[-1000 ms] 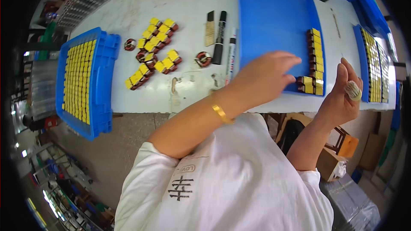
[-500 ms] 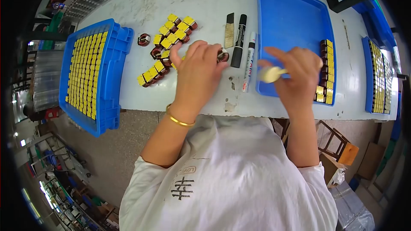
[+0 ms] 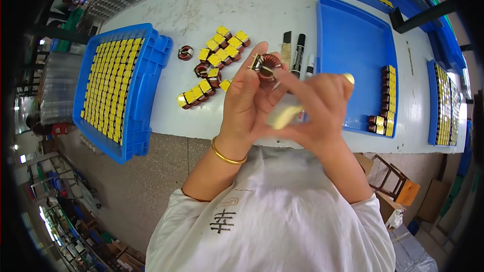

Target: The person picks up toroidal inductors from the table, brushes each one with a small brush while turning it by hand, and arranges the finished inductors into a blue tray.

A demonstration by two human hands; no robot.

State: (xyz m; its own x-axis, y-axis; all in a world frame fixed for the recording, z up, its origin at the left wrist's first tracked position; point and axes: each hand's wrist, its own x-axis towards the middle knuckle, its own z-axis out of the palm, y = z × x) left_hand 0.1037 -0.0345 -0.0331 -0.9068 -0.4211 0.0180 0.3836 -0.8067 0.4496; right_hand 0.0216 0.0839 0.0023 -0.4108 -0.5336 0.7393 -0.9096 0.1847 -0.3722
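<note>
Two hands of mine are meeting above the near edge of the bench; my left hand is gripping a copper-wound coil between thumb and fingers, its pins pointing left; my right hand is blurring, its fingers bending toward that coil, and I cannot tell whether they are gripping anything; a pale yellow thing is showing at my right thumb; left of my hands, yellow-topped parts are lying in a loose cluster, a ring coil sitting just beside them; a black marker is lying beyond my hands, near the left edge of the blue tray; a row of coils is lining that tray's right edge down to its near right corner; a blue crate is standing at the bench's left edge, holding yellow-topped rows.
</note>
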